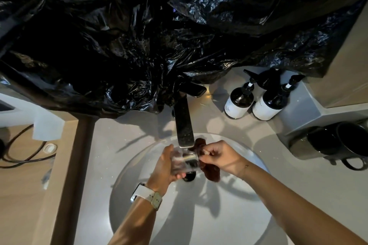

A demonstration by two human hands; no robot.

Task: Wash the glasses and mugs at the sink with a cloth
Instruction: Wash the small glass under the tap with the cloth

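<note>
Over the round sink (127, 195), just under the tap (184, 125), our left hand (164, 167) grips a clear glass (185, 162), fingers curled round it. Right of the tap's spout, our right hand (218, 157) pinches a brown cloth (211, 171) against the glass. Black mugs (338, 143) sit on the bench, right of the tap.

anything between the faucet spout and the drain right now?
Yes: head view shows the clear glass, held by the left hand, under the faucet spout and partly covering the drain.
</note>
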